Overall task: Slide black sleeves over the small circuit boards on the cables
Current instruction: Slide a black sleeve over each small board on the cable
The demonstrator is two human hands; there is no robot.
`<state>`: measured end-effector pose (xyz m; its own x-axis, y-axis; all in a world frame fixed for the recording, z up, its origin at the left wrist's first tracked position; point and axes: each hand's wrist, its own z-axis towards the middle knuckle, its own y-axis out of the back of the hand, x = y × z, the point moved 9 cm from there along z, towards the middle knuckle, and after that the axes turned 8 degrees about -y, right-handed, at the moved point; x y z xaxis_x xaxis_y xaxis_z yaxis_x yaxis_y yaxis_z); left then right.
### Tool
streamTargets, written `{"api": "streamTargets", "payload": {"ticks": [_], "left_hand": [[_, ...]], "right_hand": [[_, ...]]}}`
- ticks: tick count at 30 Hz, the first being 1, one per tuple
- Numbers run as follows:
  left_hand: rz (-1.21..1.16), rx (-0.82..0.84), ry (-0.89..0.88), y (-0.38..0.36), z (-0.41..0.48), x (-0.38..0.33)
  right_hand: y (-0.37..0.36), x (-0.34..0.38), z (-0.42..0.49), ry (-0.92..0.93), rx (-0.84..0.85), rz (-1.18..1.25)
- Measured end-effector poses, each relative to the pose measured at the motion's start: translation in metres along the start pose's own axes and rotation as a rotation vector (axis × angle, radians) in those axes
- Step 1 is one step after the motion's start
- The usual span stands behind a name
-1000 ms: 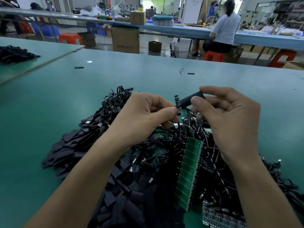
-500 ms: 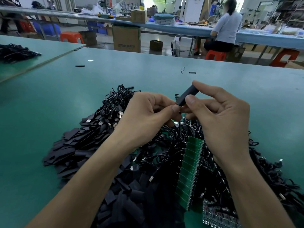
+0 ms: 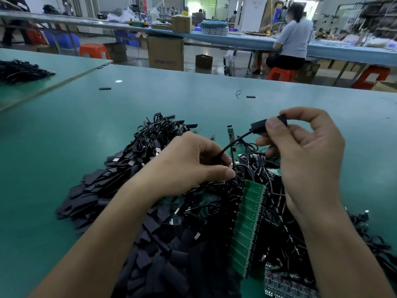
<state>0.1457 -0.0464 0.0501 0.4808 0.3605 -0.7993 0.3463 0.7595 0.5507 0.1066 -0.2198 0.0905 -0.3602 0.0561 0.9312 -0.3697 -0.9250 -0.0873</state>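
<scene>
The green table [image 3: 64,147] carries one heap of cables [image 3: 150,136] and loose black sleeves [image 3: 86,203], too many to count, piled close so either hand can reach in. One green panel of boards [image 3: 247,229] lies tilted on the heap. Two hands work above it. The right hand [image 3: 305,155] pinches one sleeve [image 3: 258,126] between thumb and forefinger. The left hand [image 3: 193,166] pinches its cable [image 3: 240,138] lower down, likely to draw the board inside; that board is hidden. One bare board [image 3: 230,132] stands behind. Two stray sleeves [image 3: 105,88] lie well apart.
</scene>
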Motion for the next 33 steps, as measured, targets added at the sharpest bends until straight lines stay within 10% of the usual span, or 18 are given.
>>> {"api": "streamTargets", "payload": {"ticks": [11,27,33], "left_hand": [[0.254,-0.834,0.107,0.099,0.004,0.047],[0.558,-0.294,0.616,0.094,0.049,0.138],[0.476,-0.792,0.086,0.093,0.021,0.065]], "right_hand": [[-0.052,-0.037,-0.020,-0.081,0.483,-0.784],[-0.045,-0.007,-0.022,0.040,0.342,-0.674],[-0.033,0.015,-0.021,0.111,0.261,-0.510]]}}
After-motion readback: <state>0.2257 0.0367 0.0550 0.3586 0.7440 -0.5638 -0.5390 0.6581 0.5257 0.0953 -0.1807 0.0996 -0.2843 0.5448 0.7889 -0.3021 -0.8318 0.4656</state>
